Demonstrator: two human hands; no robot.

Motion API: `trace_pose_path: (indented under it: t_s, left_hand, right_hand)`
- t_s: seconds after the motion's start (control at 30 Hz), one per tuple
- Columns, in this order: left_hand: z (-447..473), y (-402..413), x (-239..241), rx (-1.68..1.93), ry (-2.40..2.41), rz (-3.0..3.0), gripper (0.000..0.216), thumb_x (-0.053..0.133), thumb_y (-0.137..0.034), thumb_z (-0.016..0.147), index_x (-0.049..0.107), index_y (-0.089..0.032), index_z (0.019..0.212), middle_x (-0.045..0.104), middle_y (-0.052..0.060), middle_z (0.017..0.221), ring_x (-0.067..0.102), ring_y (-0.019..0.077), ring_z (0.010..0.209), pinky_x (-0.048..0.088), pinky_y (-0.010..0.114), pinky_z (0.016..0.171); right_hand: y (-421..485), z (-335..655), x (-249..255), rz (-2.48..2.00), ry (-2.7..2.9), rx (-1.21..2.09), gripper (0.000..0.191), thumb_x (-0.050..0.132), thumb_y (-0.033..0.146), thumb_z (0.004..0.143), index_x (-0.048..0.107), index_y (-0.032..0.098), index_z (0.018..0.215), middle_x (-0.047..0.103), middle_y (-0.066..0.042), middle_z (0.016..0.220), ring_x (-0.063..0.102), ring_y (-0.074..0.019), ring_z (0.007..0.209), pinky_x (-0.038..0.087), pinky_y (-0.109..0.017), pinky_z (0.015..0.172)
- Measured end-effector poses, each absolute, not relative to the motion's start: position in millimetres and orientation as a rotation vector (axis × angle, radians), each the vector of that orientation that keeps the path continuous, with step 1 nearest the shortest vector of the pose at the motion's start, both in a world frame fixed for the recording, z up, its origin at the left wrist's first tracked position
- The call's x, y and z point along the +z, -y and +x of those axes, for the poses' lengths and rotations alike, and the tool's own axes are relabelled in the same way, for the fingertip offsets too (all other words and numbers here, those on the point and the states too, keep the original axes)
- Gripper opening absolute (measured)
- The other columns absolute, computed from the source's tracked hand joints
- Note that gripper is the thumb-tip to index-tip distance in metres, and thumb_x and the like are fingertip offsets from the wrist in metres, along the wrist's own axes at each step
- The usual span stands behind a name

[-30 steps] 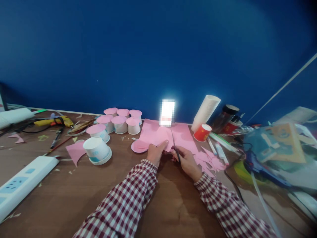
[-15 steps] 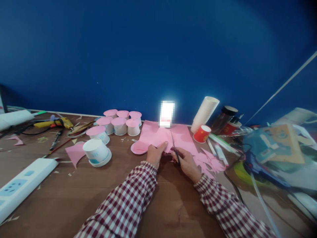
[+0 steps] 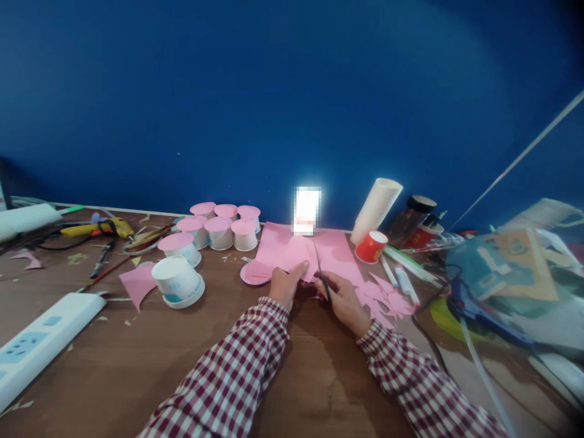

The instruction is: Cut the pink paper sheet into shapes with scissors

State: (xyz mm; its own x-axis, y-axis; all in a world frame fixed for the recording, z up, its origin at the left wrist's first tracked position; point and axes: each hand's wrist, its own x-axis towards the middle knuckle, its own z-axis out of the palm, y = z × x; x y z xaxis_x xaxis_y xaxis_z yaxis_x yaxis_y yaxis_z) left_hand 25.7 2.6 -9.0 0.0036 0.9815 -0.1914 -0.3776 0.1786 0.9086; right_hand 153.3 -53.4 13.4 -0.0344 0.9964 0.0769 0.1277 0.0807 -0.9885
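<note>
My left hand [image 3: 286, 286] is closed on the near edge of a piece of pink paper [image 3: 292, 255], thumb on top. Scissors [image 3: 319, 265] with dark handles are held in my right hand [image 3: 345, 299], their blades pointing away from me against the paper's right side. Beneath and behind lies a larger pink sheet [image 3: 340, 249]. Pink paper with a rounded edge [image 3: 250, 274] rests just left of my left hand. Beside my right hand lie pink scraps [image 3: 385, 298]. My fingers hide part of the scissors' handles.
Several paper cups with pink tops [image 3: 219, 232] stand at the left, near a white cup [image 3: 176, 281]. A red cup [image 3: 371, 246] and stacked white cups [image 3: 378, 207] are at the right. A power strip [image 3: 50, 344] and a yellow glue gun [image 3: 100, 229] lie far left.
Almost nothing differs. Both hands, the pink paper and the scissors keep nearly the same positions; the view shifts very slightly.
</note>
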Motion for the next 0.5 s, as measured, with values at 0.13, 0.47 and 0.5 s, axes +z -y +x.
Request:
trace_pose_path:
  t_s: [0.13, 0.47, 0.5]
  left_hand:
    - [25.7, -1.7, -7.6, 1.249, -1.01, 0.761, 0.039, 0.078, -0.044, 0.053, 0.058, -0.01, 0.051, 0.054, 0.003, 0.044, 0.05, 0.0138, 0.041, 0.042, 0.028, 0.042]
    - [25.2, -2.1, -8.0, 1.255, -1.025, 0.774, 0.04, 0.078, -0.044, 0.052, 0.058, -0.01, 0.053, 0.055, 0.004, 0.045, 0.051, 0.0141, 0.043, 0.043, 0.028, 0.043]
    - [25.2, -1.9, -7.9, 1.254, -1.025, 0.771, 0.04, 0.078, -0.044, 0.053, 0.058, -0.01, 0.053, 0.055, 0.004, 0.044, 0.051, 0.0143, 0.043, 0.043, 0.028, 0.043]
  right_hand:
    - [53.1, 153.2, 12.4, -1.219, 1.356, 1.123, 0.037, 0.062, 0.042, 0.078, 0.063, 0.014, 0.102, 0.049, 0.004, 0.059, 0.046, -0.0099, 0.052, 0.045, -0.023, 0.052]
    - [51.9, 154.7, 9.8, -1.238, 1.392, 1.079, 0.036, 0.06, 0.042, 0.08, 0.064, 0.014, 0.103, 0.05, 0.003, 0.059, 0.046, -0.0108, 0.052, 0.044, -0.023, 0.05]
    - [51.8, 154.8, 9.7, -1.236, 1.394, 1.078, 0.036, 0.06, 0.041, 0.08, 0.064, 0.014, 0.102, 0.05, 0.003, 0.059, 0.047, -0.0108, 0.052, 0.044, -0.023, 0.051]
